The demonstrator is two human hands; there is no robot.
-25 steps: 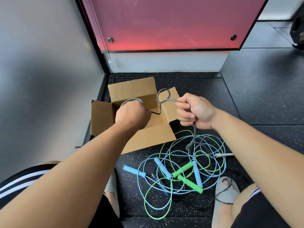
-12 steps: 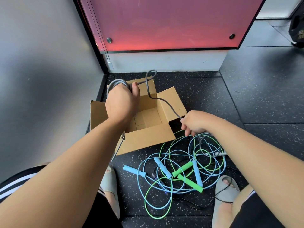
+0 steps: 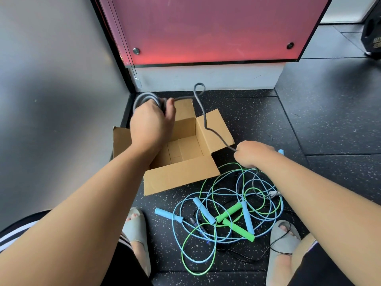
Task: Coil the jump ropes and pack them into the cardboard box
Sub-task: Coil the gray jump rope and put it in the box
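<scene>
My left grip (image 3: 151, 122) holds a gathered coil of the grey jump rope (image 3: 146, 96) above the back flap of the open cardboard box (image 3: 181, 174). Its fingers are curled round the loops and the thumb lies over them. A second ago it sat lower, over the middle of the box. From the coil the rope runs right, twists into one small loop, then drops across the box's right flap to my right grip (image 3: 253, 153), which pinches it low at the far edge of the tangle on the floor (image 3: 319, 120). That grip was up beside the box a second ago and has barely shifted in the last half second. Past it the grey rope trails into the pile of blue and green ropes (image 3: 228, 212), just beside the box's near flap.
</scene>
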